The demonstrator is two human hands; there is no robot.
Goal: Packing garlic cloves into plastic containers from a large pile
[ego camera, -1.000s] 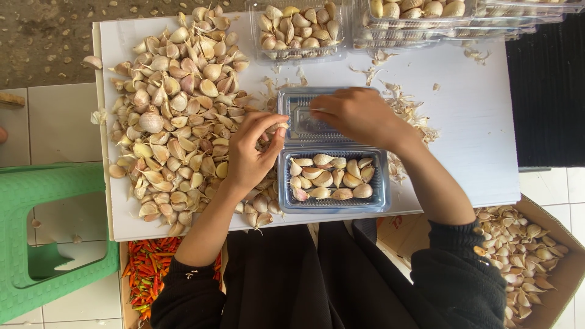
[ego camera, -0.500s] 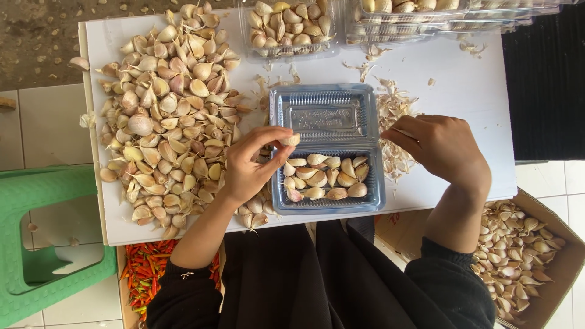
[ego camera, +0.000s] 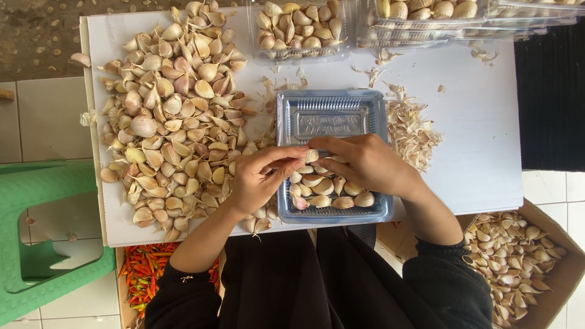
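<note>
At the near edge of the white surface (ego camera: 475, 146), your left hand (ego camera: 259, 180) and right hand (ego camera: 368, 161) are pinching one pale garlic clove (ego camera: 311, 156) between fingertips, directly above the clear plastic hinged tray (ego camera: 332, 210), both grips narrow.

White counter (ego camera: 475, 122) in daylight. Pale tiled floor (ego camera: 49, 122) left, rough grey ground (ego camera: 36, 30) far left. Green stool (ego camera: 36, 244) near left. Dark cloth (ego camera: 551, 91) right.

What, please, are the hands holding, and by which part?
A single garlic clove, pinched at its sides between the fingertips of the left hand and right hand, above the clear tray.
</note>
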